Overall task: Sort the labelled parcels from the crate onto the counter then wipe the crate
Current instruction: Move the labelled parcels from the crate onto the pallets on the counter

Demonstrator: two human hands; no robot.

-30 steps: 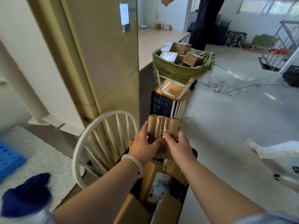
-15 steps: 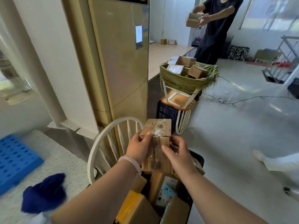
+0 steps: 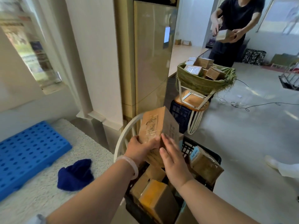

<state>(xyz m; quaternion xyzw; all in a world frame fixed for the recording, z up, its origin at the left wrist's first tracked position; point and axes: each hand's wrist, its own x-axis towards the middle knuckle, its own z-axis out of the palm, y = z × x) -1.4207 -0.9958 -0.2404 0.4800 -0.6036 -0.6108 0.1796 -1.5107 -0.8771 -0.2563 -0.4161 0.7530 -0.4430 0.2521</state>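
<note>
A tall beige cabinet [image 3: 152,65] stands against the white wall [image 3: 95,50]. A window [image 3: 30,50] is at left; the pale floor [image 3: 246,146] shines.

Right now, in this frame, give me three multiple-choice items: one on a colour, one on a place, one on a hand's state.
1. What colour is the crate? A white; B black; C red.
2. Where does the cloth lie? A in the crate; B on a shelf; C on the counter.
3. How is the right hand? A open, fingers straight; B curled round the cloth; C out of view.

Key: 1 B, its mesh wall shows black. 2 C, the blue cloth sits on the speckled top, left of the crate. 3 A, its fingers are straight beside the parcel, which the left hand grips.
</note>
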